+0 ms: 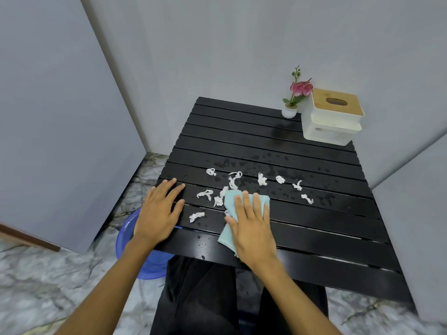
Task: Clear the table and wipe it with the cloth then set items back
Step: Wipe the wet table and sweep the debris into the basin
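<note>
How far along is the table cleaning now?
Nothing looks finished. The flower pot and tissue box remain on the table. In hand: the right hand presses the cloth flat; the left hand rests beside it. Left: paper scraps, water drops, clearing, resetting.

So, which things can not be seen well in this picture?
Head view only:
- Blue basin: mostly hidden by the left hand and the table.
- Cloth: largely covered by the right hand.
- Tissue box: contents hidden inside.
</note>
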